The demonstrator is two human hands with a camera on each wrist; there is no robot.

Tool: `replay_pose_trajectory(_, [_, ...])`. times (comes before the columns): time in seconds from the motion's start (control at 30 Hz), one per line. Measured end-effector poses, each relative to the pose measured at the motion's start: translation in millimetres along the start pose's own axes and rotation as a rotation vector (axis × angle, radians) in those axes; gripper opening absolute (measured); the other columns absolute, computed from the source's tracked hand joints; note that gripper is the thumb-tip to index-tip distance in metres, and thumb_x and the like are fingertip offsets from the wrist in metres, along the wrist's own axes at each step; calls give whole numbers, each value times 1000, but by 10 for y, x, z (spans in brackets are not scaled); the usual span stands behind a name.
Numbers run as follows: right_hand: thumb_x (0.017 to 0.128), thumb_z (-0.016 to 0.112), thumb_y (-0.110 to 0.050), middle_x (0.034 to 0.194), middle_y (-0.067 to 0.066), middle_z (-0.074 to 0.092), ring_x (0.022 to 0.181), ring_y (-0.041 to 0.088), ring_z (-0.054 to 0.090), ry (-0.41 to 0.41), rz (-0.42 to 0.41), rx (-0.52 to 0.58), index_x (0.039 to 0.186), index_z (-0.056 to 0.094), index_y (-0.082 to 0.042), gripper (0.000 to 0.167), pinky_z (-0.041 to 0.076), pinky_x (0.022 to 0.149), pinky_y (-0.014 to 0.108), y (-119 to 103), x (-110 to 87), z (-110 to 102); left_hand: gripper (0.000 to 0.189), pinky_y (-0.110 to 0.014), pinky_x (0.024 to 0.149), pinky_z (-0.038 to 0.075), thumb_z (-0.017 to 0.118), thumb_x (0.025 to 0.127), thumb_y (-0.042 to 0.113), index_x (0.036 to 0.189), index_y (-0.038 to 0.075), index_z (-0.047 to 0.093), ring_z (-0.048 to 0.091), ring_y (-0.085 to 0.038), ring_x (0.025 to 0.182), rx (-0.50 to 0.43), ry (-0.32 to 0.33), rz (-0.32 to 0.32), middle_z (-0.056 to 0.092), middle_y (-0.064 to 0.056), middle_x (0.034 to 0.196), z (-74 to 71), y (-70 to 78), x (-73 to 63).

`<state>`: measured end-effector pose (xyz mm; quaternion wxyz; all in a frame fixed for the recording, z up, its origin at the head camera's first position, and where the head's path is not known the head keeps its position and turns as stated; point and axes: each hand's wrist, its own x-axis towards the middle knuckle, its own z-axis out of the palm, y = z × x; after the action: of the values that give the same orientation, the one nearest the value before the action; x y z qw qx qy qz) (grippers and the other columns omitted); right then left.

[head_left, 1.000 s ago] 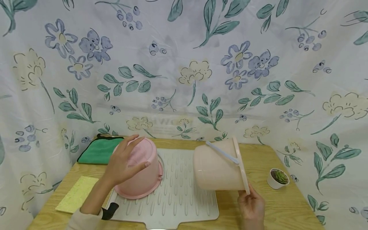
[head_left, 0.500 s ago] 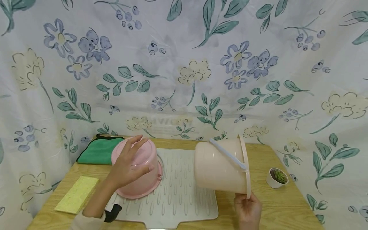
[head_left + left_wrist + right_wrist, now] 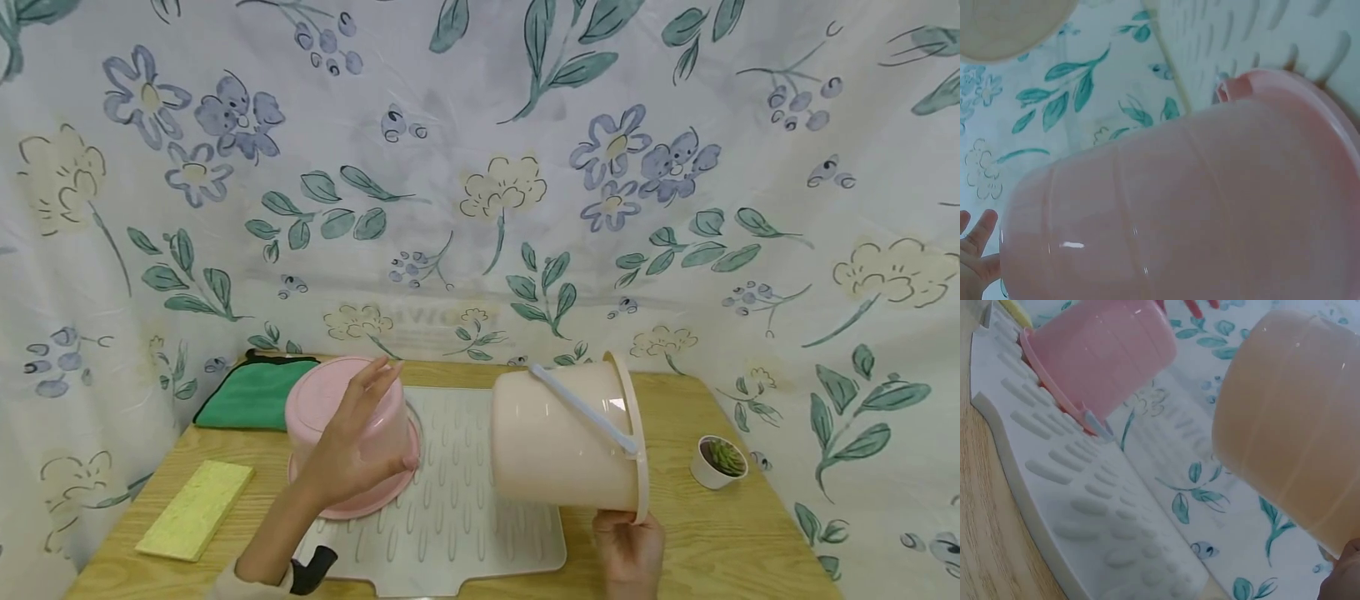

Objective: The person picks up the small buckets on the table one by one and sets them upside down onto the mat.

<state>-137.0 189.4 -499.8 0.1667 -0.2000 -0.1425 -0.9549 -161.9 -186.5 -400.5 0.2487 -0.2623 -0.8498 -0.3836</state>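
Observation:
Upside down on the white ridged draining tray (image 3: 465, 475) stands a pink bucket (image 3: 322, 396). My left hand (image 3: 348, 458) is beside it, fingers spread and extended, overlapping the bucket's near side in the head view. In the left wrist view the pink bucket (image 3: 1147, 219) fills most of the picture. My right hand (image 3: 632, 542) holds a cream bucket (image 3: 562, 454) by the underside of its rim. That bucket lies sideways in the air, mouth to the right, its pale blue handle (image 3: 585, 408) across the side. The right fingers are partly hidden behind the rim.
A yellow sponge cloth (image 3: 197, 510) lies on the wooden table (image 3: 720, 542) at the left. Behind it is a green cloth pouch (image 3: 251, 396) with dark edging. A small potted succulent (image 3: 718, 462) stands at the right. A floral curtain (image 3: 450, 242) hangs behind the table.
My left hand has shifted right and down from the top of the pink bucket, which stays standing. The cream bucket and my right hand have moved slightly left; the bucket has turned a little.

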Motion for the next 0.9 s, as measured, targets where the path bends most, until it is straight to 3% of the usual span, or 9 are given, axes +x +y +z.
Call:
replay_pose_trajectory(0.2, [95,30,11,102,25,61,90,31,62,-51,33,-10,107,56,12,28,52,86,29,40,-5,-48,103,-68,102,38,84,71,50,155,19,33,30,-35,145,-15,-9,-16,26,-8,161,67,46,-16])
replay_pose_trajectory(0.47, [98,34,6,101,24,62,91,30,62,-56,18,-12,106,58,12,26,51,85,29,124,-11,-108,103,-75,100,31,85,69,39,156,23,32,22,-30,148,-81,-18,-42,19,-2,163,213,102,-59])
replay_pose_trajectory(0.77, [101,37,1,98,23,64,85,18,50,-109,13,-9,105,60,13,26,49,83,28,210,-19,-121,101,-73,98,36,75,75,62,156,22,30,22,-34,147,-98,-28,-13,17,-5,164,304,174,-88])
replay_pose_trajectory(0.9, [102,37,1,97,22,63,88,20,53,-152,0,-53,105,59,13,25,47,85,29,248,-32,-148,101,-74,100,32,69,78,69,156,20,30,24,-39,147,-136,-20,0,16,-6,164,354,205,-86])
